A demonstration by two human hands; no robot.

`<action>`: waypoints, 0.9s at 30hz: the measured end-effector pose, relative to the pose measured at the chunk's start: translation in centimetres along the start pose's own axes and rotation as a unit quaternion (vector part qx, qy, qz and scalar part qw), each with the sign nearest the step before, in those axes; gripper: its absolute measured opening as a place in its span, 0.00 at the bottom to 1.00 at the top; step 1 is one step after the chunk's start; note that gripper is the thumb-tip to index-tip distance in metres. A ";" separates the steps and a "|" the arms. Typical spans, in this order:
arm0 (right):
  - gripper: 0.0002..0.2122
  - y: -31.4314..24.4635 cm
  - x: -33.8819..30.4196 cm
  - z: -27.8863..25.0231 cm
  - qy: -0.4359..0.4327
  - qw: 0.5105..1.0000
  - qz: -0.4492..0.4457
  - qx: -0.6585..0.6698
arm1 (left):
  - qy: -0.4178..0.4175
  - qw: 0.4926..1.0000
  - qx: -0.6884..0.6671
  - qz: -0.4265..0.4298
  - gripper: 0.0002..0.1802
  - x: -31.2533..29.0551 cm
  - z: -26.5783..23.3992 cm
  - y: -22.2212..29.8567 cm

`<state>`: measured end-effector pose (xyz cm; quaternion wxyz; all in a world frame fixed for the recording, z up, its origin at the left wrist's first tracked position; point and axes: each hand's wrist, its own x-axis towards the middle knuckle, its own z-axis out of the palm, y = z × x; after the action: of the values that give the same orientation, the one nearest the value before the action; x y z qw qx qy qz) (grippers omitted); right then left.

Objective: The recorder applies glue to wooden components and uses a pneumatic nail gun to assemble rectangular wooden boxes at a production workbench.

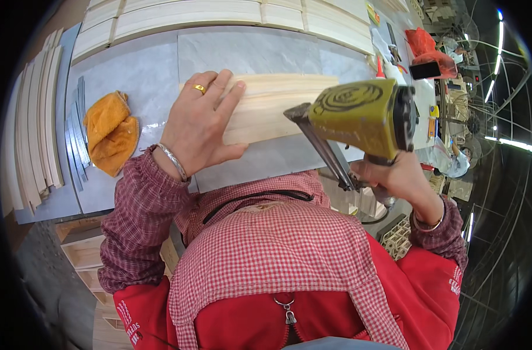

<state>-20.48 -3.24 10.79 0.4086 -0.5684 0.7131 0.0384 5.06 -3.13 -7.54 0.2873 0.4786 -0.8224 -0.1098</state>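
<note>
Left hand (197,125) spread flat, pinning a pale wooden board (277,108) at centre of the grey bench (132,76). Right hand (397,178) at four o'clock, wrapped around a yellow nail gun (359,116). Board probably light, stiff; best held flat near edges.

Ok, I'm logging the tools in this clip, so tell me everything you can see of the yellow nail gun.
The nail gun has an olive-yellow body, worn and scuffed, with concentric ring ridges on its end cap and a black section toward the rear. A long, slim dark metal magazine slants down toward the person. The right hand grips its handle from below, holding it raised over the grey table, its nose close to the edge of the pale wooden board; contact is unclear.
</note>
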 end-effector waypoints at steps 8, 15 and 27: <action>0.11 -3.6 5.1 -1.3 -0.040 0.998 -0.045 0.016 | -0.027 0.999 -0.019 -0.006 0.46 0.3 -0.2 0.1; 0.11 -4.5 6.1 -1.4 -0.042 0.998 -0.031 -0.019 | -0.041 0.999 -0.026 -0.021 0.45 0.4 -0.4 0.2; 0.10 -5.0 6.1 -1.3 -0.030 0.998 -0.035 -0.050 | 0.019 0.999 0.000 -0.031 0.35 -0.4 -0.2 2.1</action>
<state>-17.08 -10.42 9.90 0.4020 -0.6113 0.6773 0.0771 3.84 -1.67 -6.58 0.2993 0.5055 -0.8018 -0.1096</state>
